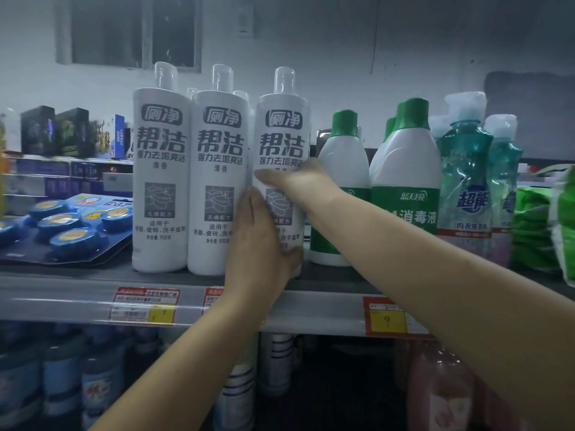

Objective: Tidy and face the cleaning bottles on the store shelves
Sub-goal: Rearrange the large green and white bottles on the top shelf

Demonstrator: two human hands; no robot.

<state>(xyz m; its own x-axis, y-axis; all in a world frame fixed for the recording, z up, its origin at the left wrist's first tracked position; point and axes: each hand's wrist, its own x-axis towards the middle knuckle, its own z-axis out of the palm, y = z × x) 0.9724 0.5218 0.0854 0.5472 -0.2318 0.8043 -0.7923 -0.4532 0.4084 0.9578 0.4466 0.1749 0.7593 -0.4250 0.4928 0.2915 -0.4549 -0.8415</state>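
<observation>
Three tall white toilet-cleaner bottles with clear caps stand in a row on the upper shelf [93,293], labels facing out. Both my hands hold the rightmost white bottle [284,135]. My left hand [264,237] grips its lower part, thumb curled round the base. My right hand [295,178] wraps round its middle from the right side. The middle white bottle [217,169] and the left white bottle [160,169] stand close beside it. More clear caps show behind the row.
White disinfectant bottles with green caps [404,169] stand right of the held bottle, then teal detergent bottles [466,181] and green packets [535,231]. A blue blister pack of toilet blocks [62,225] lies at left. Price tags [144,306] line the shelf edge; more bottles fill the shelf below.
</observation>
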